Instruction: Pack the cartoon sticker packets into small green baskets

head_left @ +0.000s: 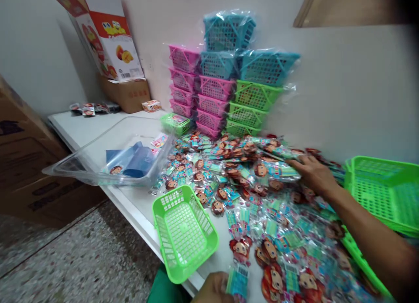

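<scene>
A small clear-wrapped packet is held by its left edge at the fingertips of the left hand, whose fingers are closed on it near the lower edge of the view. The body of the packet is left exposed to the right of the grip. By the right hand, the far side of the heap of packets is reached; packets are touched or nearly touched by its fingertips, but whether any is gripped cannot be told because of blur. An open green basket is set on the white table, just above and left of the left hand. Nested green baskets are placed at the right, beyond the right forearm. Wrapped baskets are stacked behind the heap, and a clear plastic container is seen at the left.
</scene>
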`<act>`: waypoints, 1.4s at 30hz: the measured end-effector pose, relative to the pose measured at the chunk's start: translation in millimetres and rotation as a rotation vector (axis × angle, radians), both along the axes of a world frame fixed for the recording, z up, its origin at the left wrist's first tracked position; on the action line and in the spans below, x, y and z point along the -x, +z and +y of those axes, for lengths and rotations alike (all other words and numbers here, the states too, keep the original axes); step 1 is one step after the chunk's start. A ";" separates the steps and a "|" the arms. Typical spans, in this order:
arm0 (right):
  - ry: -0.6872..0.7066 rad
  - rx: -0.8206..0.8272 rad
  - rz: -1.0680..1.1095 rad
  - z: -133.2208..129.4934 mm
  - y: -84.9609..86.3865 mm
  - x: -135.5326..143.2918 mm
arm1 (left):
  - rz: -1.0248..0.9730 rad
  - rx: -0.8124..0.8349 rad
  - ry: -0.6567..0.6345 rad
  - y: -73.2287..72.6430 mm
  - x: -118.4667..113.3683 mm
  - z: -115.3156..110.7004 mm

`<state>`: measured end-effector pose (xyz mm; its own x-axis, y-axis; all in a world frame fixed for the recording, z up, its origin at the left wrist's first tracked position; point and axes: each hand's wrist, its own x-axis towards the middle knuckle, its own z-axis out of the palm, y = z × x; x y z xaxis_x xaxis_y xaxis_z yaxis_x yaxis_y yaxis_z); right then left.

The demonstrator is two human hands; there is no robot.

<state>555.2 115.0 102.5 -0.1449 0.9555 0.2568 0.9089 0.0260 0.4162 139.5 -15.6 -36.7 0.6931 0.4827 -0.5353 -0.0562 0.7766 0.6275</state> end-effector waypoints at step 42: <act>0.387 0.533 0.443 -201.9 8.3 177.5 | -0.200 0.079 -0.163 51.0 -8.3 -8.1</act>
<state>377.7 -86.9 110.7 -0.4831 0.8687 -0.1092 0.8727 0.4678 -0.1398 147.8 -23.7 14.3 0.8542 0.3181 -0.4114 -0.0432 0.8318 0.5534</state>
